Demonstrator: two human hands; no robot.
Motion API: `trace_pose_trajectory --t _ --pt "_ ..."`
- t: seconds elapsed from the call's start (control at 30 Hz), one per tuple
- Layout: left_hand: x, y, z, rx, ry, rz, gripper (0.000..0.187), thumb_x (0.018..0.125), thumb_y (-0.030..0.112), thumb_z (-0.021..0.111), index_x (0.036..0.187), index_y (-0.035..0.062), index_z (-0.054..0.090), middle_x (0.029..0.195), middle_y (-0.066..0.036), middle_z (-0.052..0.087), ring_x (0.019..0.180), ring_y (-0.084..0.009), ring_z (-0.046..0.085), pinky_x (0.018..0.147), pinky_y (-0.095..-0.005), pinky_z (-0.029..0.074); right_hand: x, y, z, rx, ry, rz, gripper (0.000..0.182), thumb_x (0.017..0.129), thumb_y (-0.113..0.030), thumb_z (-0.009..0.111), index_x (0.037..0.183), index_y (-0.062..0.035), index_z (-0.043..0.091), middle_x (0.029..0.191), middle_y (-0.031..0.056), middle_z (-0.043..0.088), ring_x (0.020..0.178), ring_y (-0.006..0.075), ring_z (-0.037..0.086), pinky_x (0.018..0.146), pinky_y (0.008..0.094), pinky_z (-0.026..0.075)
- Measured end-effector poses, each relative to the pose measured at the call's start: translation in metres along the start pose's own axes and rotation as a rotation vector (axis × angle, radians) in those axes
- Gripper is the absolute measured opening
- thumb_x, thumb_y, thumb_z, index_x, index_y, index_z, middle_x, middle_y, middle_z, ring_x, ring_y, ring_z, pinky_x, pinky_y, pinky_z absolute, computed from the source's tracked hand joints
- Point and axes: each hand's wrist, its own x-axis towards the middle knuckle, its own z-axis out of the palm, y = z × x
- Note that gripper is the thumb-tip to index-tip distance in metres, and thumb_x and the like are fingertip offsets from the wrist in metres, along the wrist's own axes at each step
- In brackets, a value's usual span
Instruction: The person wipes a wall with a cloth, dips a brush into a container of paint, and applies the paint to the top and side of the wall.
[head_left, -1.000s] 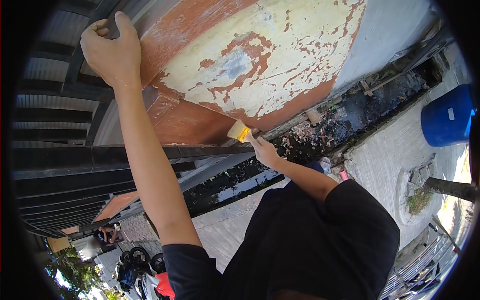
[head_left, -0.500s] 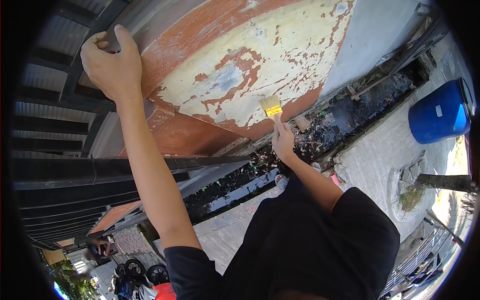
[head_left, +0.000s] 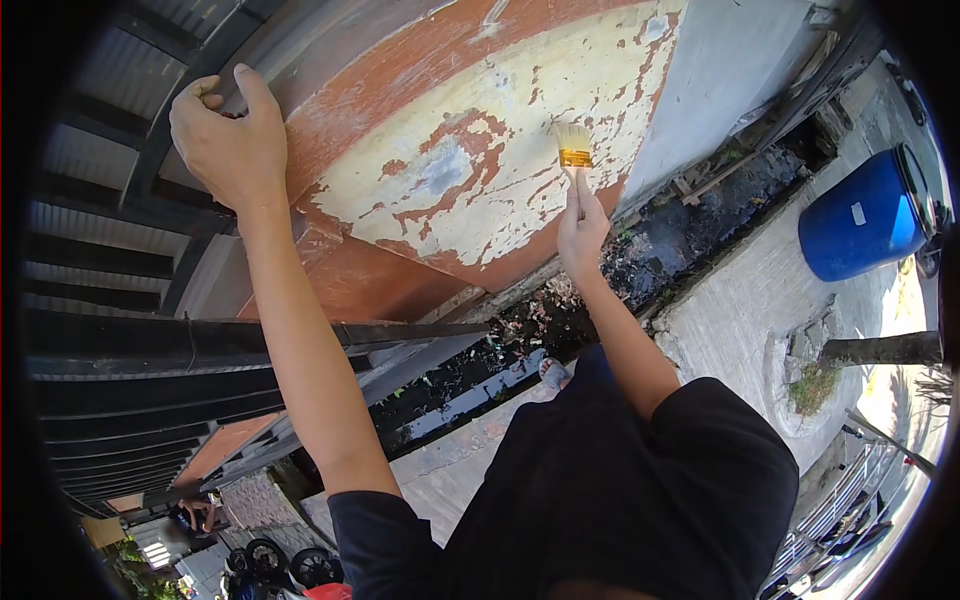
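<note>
My right hand [head_left: 583, 235] is closed round the handle of a flat paintbrush [head_left: 575, 157] with pale bristles and a yellow-gold band. The bristle tips appear to rest on the wall [head_left: 530, 95], where flaking cream paint shows reddish-brown patches and a grey spot. At the upper left, my left hand [head_left: 232, 150] is raised with its fingers curled at a dark metal bar [head_left: 155, 165] beside the wall's edge. Its thumb points up, and part of its grip is hidden behind the hand.
A dark, littered drainage channel [head_left: 665, 245] runs along the wall's foot. A concrete path [head_left: 720, 300] borders it, with a blue barrel [head_left: 862, 215] and a tree trunk [head_left: 885, 348]. Parked motorcycles [head_left: 275, 562] and another person [head_left: 198, 515] are at the lower left.
My right hand has moved the paintbrush up and to the right across the cream wall. My left hand keeps its place at the bar; the view has shifted slightly.
</note>
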Motion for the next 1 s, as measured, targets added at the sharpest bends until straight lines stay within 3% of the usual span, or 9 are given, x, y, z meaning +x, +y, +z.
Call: trace_pose_trajectory --t 0.1,0.17,0.23,0.33,0.5,0.67,0.73,0.83,1.0 --pt "0.001 -0.004 0.004 0.015 0.022 0.028 0.04 0.093 0.037 0.074 0.112 0.0022 0.067 0.101 -0.012 0.064 0.093 -0.0284 0.063 0.085 -0.0421 0.051 -0.028 0.023 0.026 -0.019 -0.255 -0.025 0.039 0.101 -0.006 0.067 0.141 -0.0076 0.068 0.068 0.0136 0.054 0.06 0.0265 0.055 0.061 0.037 0.047" --pt "0.001 -0.005 0.005 0.022 0.046 0.052 0.042 0.093 0.039 0.075 0.112 0.0018 0.069 0.1 -0.011 0.064 0.086 -0.0249 0.064 0.081 -0.0394 0.052 -0.09 0.075 0.024 -0.113 -0.745 -0.147 0.036 0.102 -0.011 0.068 0.139 -0.0075 0.07 0.068 0.0146 0.054 0.061 0.0232 0.055 0.062 0.0354 0.046" --pt "0.0 -0.004 0.003 0.014 0.033 0.034 0.041 0.094 0.038 0.075 0.112 0.0019 0.069 0.1 -0.011 0.064 0.087 -0.0249 0.063 0.08 -0.0392 0.052 -0.141 0.115 0.005 0.024 -0.782 -0.081 0.035 0.103 -0.014 0.067 0.137 -0.0061 0.071 0.069 0.0112 0.06 0.063 0.0163 0.054 0.062 0.0346 0.046" --pt "-0.001 0.006 -0.002 -0.02 0.005 -0.021 0.04 0.095 0.037 0.075 0.112 0.0013 0.068 0.1 -0.011 0.064 0.088 -0.025 0.063 0.08 -0.0387 0.052 -0.061 0.095 -0.035 -0.001 -0.431 0.515 0.038 0.105 -0.016 0.064 0.14 -0.0023 0.068 0.076 -0.0041 0.061 0.067 0.0052 0.051 0.06 0.0281 0.043" --pt "-0.001 0.012 -0.004 -0.014 -0.006 -0.011 0.036 0.096 0.033 0.073 0.111 0.0008 0.066 0.1 -0.011 0.061 0.093 -0.0266 0.061 0.077 -0.0382 0.053 0.121 0.144 -0.05 0.08 0.135 0.488 0.04 0.109 -0.019 0.058 0.144 -0.0002 0.064 0.079 -0.0027 0.059 0.065 0.0059 0.047 0.057 0.0276 0.04" --pt "-0.001 0.01 -0.003 0.023 -0.016 -0.019 0.038 0.097 0.034 0.073 0.112 -0.0004 0.066 0.099 -0.011 0.061 0.089 -0.0253 0.06 0.075 -0.038 0.052 0.042 0.134 0.015 0.028 -0.004 0.594 0.039 0.105 -0.023 0.065 0.136 -0.0011 0.069 0.083 0.0101 0.075 0.073 0.014 0.063 0.066 0.0344 0.05" --pt "-0.002 0.014 -0.004 0.001 0.002 -0.046 0.04 0.097 0.035 0.073 0.112 -0.0017 0.066 0.098 -0.011 0.06 0.084 -0.0243 0.059 0.072 -0.0372 0.05 -0.06 0.121 0.031 0.015 -0.384 0.482 0.035 0.102 -0.026 0.068 0.13 -0.0083 0.074 0.08 0.0199 0.069 0.074 0.0181 0.065 0.071 0.0365 0.052" --pt "-0.001 0.01 -0.004 -0.016 0.037 -0.048 0.041 0.097 0.036 0.074 0.112 -0.0023 0.066 0.097 -0.011 0.06 0.083 -0.024 0.059 0.072 -0.0368 0.05 -0.117 0.149 0.002 -0.009 -0.792 0.596 0.035 0.103 -0.028 0.067 0.132 -0.0088 0.074 0.088 0.013 0.077 0.08 0.018 0.068 0.076 0.0348 0.053" --pt "-0.009 0.009 -0.003 0.012 0.266 0.136 0.029 0.092 0.028 0.08 0.097 0.0032 0.065 0.09 -0.009 0.061 0.084 -0.0264 0.06 0.076 -0.0423 0.048 0.067 0.199 -0.074 -0.252 -0.283 0.674 0.041 0.109 -0.03 0.057 0.143 -0.0082 0.066 0.096 0.0074 0.075 0.084 0.0183 0.068 0.082 0.0342 0.055"
